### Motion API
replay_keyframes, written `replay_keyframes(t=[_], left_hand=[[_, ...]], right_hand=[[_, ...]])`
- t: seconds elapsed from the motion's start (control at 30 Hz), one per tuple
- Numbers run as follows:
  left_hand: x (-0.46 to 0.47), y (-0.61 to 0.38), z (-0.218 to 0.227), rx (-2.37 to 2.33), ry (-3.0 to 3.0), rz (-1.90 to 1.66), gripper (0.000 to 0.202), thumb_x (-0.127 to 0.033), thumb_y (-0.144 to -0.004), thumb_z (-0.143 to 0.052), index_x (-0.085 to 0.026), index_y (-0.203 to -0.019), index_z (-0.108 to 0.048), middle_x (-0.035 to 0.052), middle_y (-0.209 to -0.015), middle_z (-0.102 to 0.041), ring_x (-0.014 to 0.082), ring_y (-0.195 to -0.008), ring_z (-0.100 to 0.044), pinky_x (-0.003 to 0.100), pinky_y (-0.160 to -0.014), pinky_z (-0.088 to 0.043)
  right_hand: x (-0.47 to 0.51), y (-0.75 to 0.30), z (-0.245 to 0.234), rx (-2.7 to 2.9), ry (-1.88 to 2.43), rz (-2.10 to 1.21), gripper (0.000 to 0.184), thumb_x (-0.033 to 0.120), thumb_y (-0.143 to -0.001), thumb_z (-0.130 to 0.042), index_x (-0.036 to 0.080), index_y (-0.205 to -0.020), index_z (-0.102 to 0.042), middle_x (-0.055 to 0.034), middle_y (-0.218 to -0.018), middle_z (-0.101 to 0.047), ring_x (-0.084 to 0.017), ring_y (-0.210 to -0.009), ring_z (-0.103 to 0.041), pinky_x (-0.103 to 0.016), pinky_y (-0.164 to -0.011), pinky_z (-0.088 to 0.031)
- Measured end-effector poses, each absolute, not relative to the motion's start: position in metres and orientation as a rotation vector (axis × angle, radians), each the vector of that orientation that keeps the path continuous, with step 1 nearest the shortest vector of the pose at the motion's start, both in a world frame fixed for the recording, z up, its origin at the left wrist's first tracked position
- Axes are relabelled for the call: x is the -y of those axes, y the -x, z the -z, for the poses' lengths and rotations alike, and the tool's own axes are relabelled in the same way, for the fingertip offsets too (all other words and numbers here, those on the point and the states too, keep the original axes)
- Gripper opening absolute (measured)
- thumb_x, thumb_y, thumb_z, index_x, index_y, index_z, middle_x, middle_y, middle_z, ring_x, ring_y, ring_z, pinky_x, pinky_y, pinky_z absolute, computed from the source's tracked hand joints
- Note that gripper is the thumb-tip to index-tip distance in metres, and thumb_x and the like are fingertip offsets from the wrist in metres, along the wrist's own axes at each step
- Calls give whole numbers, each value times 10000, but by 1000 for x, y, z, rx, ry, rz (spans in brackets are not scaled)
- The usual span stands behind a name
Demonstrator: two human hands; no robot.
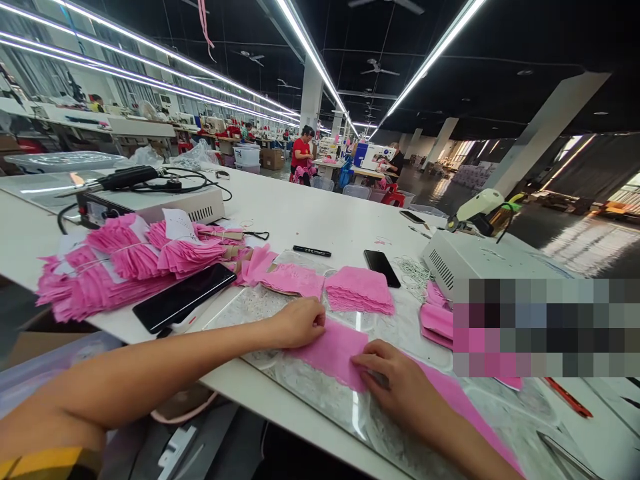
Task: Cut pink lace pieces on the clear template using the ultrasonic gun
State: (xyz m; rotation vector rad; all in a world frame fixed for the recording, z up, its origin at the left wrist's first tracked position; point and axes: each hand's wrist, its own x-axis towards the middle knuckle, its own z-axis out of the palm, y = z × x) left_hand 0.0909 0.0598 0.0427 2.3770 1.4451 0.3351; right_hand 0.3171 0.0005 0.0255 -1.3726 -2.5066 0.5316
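Note:
A pink fabric piece lies flat on a glass sheet at the near edge of the white table. My left hand rests on its left end with fingers curled under, closed. My right hand presses the lower right of the piece, fingers bent down on the cloth. Just beyond lies a neat stack of pink pieces.
Tied bundles of pink cloth and a black phone lie at left, a second phone and black marker ahead. White machine boxes sit at left and right. People work at distant tables.

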Motion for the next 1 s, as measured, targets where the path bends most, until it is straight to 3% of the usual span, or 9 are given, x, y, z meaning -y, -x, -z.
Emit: replay_keyframes(t=[0.13, 0.3, 0.53, 0.7, 1.0], left_hand=[[-56, -90, -41, -1501, -2364, -353, 124, -77, -744, -525, -168, -760, -607, 15, -754, -647, 179, -728, -589, 259, -626, -387], [-52, -80, -38, -1551, -2369, -355, 254, -76, -751, -510, -168, -965, -613, 23, -806, -649, 190, -771, -590, 279, -689, -414], [-53, -79, -42, -1517, -2409, -331, 124, -247, -815, -549, -165, -840, -639, 49, -816, -626, 206, -789, -580, 306, -723, -427], [-54, -88, -43, -1510, -2414, -336, 71, -127, -761, -535, -171, -742, -587, 32, -813, -635, 188, -796, -581, 284, -730, -419], [-50, -78, -43, -1647, -2406, -314, 188, -146, -764, -514, -171, -935, -588, 15, -757, -616, 184, -720, -580, 275, -646, -414]], right_hand=[[-2, -318, -24, 2499, 1355, -544, 280, 152, -897, -474, 257, -1024, -699, -62, -1006, -614, -182, -879, -610, -337, -797, -504], [-5, -317, -25, 2495, 1355, -510, 271, 153, -892, -489, 246, -1020, -710, -67, -1018, -627, -185, -896, -613, -334, -813, -501], [-6, -316, -27, 2462, 1340, -478, 271, 115, -842, -549, 251, -990, -731, -51, -976, -645, -168, -884, -606, -290, -793, -481], [-6, -315, -29, 2458, 1367, -485, 279, 117, -844, -543, 254, -999, -730, -51, -984, -648, -167, -876, -609, -293, -781, -477], [-7, -314, -30, 2457, 1351, -484, 292, 102, -820, -554, 254, -996, -732, -46, -978, -653, -169, -881, -612, -283, -771, -482]])
